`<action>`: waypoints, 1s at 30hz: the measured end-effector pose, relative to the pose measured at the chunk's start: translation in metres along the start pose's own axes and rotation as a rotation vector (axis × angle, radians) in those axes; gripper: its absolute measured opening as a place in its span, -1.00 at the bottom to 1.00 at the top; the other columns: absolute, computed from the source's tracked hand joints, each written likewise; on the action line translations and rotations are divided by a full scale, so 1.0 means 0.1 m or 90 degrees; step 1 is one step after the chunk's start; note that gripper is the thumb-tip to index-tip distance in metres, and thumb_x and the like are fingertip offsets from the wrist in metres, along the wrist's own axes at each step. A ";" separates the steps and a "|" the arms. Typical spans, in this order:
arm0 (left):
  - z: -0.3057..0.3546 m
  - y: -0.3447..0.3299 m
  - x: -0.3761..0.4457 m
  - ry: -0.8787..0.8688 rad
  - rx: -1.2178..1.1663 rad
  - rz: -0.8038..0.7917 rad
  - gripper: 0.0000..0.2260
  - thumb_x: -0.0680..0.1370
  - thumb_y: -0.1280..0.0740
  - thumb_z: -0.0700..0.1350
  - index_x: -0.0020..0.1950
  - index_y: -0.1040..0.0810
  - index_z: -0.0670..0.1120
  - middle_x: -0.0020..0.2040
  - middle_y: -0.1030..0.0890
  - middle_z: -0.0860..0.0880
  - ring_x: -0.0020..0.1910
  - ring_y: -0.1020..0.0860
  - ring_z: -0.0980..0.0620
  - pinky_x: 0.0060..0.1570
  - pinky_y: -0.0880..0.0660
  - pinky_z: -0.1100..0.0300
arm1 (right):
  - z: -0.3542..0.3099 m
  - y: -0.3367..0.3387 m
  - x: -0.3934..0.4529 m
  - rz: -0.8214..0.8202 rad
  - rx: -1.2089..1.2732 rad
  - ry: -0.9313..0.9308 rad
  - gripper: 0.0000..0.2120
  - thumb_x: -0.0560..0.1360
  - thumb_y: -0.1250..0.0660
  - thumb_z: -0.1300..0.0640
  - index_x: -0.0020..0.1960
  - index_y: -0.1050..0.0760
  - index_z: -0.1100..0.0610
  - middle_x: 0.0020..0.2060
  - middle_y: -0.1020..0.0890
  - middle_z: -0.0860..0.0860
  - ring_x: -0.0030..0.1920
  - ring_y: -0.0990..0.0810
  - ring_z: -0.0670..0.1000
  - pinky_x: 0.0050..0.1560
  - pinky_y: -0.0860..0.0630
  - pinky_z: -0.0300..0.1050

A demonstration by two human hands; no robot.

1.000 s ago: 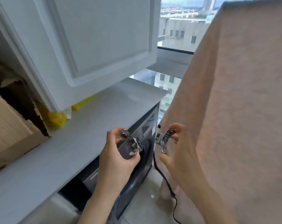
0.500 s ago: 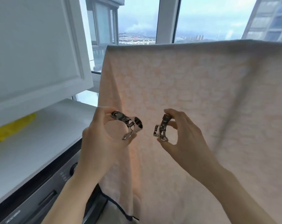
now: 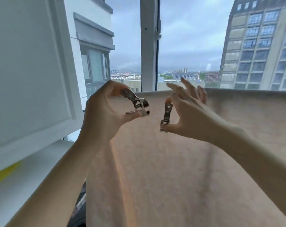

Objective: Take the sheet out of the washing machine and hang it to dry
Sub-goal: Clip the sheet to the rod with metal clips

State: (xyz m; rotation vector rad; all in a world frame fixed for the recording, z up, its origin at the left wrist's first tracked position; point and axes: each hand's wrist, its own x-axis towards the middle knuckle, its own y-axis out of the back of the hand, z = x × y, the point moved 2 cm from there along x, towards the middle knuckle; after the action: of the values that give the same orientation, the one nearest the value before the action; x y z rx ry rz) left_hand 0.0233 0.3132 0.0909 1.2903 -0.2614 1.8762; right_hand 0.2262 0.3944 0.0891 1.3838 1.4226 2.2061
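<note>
A pale pink sheet (image 3: 196, 169) hangs draped in front of the window, its top fold running level across the view. My left hand (image 3: 101, 115) pinches a metal clothes clip (image 3: 136, 102) between thumb and fingers, the clip's jaws spread and pointing right. My right hand (image 3: 188, 115) pinches a second metal clip (image 3: 166, 115) upright between thumb and forefinger, the other fingers spread. Both clips are held just below the sheet's top edge, in front of the fabric. The dark washing machine (image 3: 80, 205) shows only as a sliver at the bottom.
A white cabinet door (image 3: 29, 76) hangs at the left above a white counter (image 3: 34, 182) with something yellow (image 3: 4, 172) on it. A white window post (image 3: 148, 46) stands behind the sheet, with buildings outside.
Both hands have risen with the clips from the washing machine's height up to the sheet's top edge. The view has tilted up toward the window. My right hand's fingers have spread.
</note>
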 end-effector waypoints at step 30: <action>-0.11 -0.32 1.28 -0.018 0.059 -0.284 -0.56 0.21 -0.64 -0.21 0.03 -0.61 -0.08 -0.12 -0.67 0.01 -0.01 -0.63 0.08 -0.03 -0.51 0.19 | 0.06 -0.07 0.10 -0.037 -0.100 -0.027 -0.41 0.24 -0.38 -0.39 0.04 -0.40 0.01 0.37 -0.16 -0.07 0.40 -0.10 0.07 0.44 0.21 0.29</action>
State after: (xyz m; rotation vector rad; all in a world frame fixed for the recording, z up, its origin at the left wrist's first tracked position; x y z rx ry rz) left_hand 0.0214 0.4050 0.1865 1.3119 0.0968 1.5033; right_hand 0.2233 0.4077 0.0908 1.3120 1.2300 2.1853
